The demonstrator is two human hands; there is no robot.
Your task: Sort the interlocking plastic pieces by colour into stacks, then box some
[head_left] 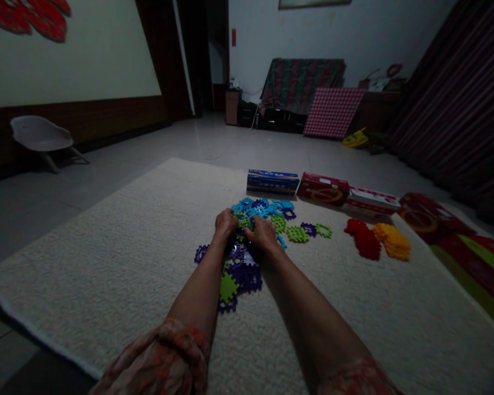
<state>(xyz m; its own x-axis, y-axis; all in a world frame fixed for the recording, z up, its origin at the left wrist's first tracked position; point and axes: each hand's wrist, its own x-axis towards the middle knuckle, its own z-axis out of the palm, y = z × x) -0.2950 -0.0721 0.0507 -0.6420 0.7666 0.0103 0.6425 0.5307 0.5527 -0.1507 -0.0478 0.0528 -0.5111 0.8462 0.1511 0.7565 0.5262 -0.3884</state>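
Note:
My left hand (225,223) and my right hand (264,233) are close together over a pile of notched plastic building tiles. Between them are green notched tiles (241,220), with the fingers of both hands closed on their sides; the fingertips are partly hidden. Just beyond lie light blue tiles (239,206) mixed with purple ones. Nearer to me, between my forearms, are purple tiles (251,278) and a solid green tile (229,287). More green tiles (297,235) lie to the right of my right hand.
Stacks of red tiles (366,242) and yellow tiles (395,242) lie farther right on the cream mat (148,230). A blue box (272,183), a red box (323,189) and a white-and-red box (371,201) line the back, with more boxes at right. A small chair (43,134) stands left.

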